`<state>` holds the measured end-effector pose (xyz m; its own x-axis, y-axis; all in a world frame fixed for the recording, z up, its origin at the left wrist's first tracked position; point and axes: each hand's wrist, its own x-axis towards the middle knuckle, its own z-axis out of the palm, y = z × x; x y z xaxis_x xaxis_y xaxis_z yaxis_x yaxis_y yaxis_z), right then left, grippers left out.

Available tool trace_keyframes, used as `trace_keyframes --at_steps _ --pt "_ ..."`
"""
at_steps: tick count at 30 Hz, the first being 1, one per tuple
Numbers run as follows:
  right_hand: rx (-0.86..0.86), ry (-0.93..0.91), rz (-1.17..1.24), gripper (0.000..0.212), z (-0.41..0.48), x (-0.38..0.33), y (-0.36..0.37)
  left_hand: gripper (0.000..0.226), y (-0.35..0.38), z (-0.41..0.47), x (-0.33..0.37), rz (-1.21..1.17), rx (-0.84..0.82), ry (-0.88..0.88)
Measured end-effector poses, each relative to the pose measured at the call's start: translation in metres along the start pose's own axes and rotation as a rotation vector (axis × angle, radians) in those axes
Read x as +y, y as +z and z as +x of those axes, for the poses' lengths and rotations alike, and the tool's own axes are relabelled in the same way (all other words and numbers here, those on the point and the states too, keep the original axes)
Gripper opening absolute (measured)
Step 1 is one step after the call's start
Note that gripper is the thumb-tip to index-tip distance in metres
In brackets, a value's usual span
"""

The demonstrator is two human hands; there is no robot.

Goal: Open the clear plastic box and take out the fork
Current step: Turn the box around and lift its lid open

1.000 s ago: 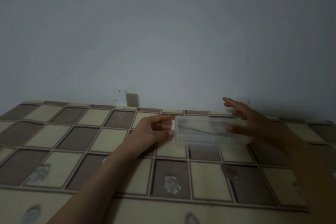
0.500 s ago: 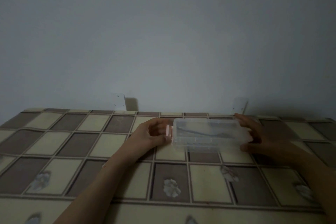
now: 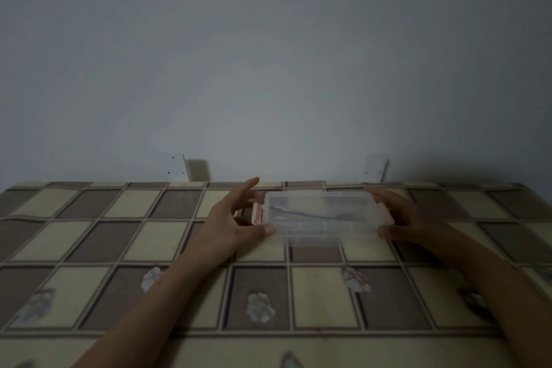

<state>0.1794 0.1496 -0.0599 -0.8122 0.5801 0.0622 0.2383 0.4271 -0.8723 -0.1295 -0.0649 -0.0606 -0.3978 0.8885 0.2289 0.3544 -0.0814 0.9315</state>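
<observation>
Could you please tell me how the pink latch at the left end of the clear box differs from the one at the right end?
The left latch shows nearly whole, a tall pink tab in the gap between thumb and fingers of the left hand; the right latch shows less, partly behind the clear box corner, against the right hand. The left one looks brighter, the right one dimmer. Both are pink and sit at the box's ends; whether either is undone is unclear.

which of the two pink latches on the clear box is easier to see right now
The left pink latch, beside the left hand, shows its whole face. The right pink latch is in shadow and partly hidden by the right hand.
</observation>
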Motion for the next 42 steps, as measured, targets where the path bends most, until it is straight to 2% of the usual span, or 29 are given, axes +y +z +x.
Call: trace_keyframes --at_steps 4,10,15,25,42 --pt "-0.02 -0.013 0.008 0.09 0.0007 0.0025 -0.0019 0.096 0.001 -0.0015 0.004 0.024 -0.034 -0.004" --pt "-0.021 -0.013 0.019 0.094 0.0021 0.0044 -0.0022 0.084 -0.0002 -0.0013 0.0043 0.072 -0.053 0.008" --pt "0.004 -0.02 0.039 0.098 0.0025 0.0038 -0.0008 0.088 0.0004 -0.0017 0.005 0.057 -0.057 0.001" --pt "-0.002 -0.03 0.037 0.09 0.0049 0.0068 -0.0022 0.085 0.0014 -0.0002 0.0029 0.073 -0.043 -0.021" --pt "0.014 -0.013 0.081 0.097 0.0035 0.0035 -0.0024 0.085 0.001 -0.0005 0.0031 0.052 -0.034 -0.023"
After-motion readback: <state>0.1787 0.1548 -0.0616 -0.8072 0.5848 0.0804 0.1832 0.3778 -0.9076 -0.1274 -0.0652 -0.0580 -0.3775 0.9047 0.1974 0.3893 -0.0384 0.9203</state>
